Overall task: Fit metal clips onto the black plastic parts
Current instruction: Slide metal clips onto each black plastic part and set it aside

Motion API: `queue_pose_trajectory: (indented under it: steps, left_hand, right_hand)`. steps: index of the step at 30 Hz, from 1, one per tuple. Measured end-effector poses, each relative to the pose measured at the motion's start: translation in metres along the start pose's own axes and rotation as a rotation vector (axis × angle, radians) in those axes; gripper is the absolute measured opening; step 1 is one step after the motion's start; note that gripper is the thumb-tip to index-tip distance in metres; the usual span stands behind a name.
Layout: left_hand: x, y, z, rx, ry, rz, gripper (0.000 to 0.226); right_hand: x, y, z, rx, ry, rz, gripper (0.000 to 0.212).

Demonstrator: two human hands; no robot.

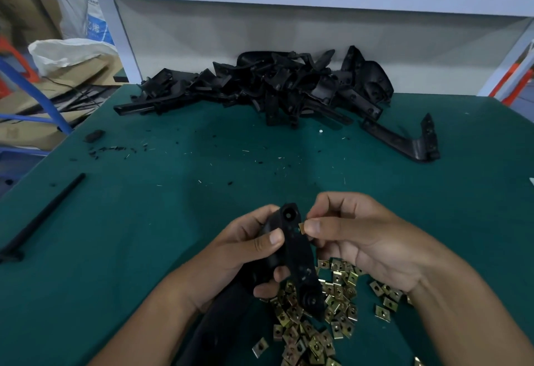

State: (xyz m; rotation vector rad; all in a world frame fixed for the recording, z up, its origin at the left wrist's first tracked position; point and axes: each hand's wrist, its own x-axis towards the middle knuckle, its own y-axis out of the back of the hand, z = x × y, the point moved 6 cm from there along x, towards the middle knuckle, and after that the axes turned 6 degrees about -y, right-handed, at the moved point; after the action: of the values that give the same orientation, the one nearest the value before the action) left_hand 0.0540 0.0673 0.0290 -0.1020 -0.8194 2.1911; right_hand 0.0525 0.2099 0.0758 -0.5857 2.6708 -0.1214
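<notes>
Scraps of black trimming and a thin black rod [43, 215] lie off at the left of the green bench [144, 235], out of the way, I would guess, so they don't mix with the good stock. Next comes my left hand [239, 253], its fingers and thumb curled tight round the black plastic part [294, 250], which I hold up off the bench and tilted toward me so the edge that takes the fastener faces my other hand. Just beside that edge, near the top hole, my right hand [361, 238] pinches one metal clip [301, 227] between thumb and forefinger, touching or almost touching the part; I judge it is about to be pushed on. Below my hands the loose clips [332, 308] are heaped within easy reach. Farther back, toward the right, the pile of black parts [260, 85] waits against the white back panel, with one long bracket [404, 140] lying apart.
</notes>
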Motion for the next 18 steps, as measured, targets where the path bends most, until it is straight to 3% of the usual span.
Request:
queue_pose_trajectory:
  steps: [5, 12, 18]
  left_hand:
    - [-0.003, 0.013, 0.001, 0.097, 0.005, 0.085, 0.020]
    - [0.005, 0.022, 0.001, 0.161, -0.162, 0.269, 0.024]
    - [0.007, 0.024, 0.000, 0.218, -0.186, 0.294, 0.020]
  right_hand:
    - [-0.001, 0.005, -0.006, -0.270, 0.090, 0.173, 0.017]
    - [0.010, -0.002, 0.007, -0.069, 0.245, 0.381, 0.007]
    - [0.013, 0.001, 0.014, 0.035, 0.257, 0.386, 0.007]
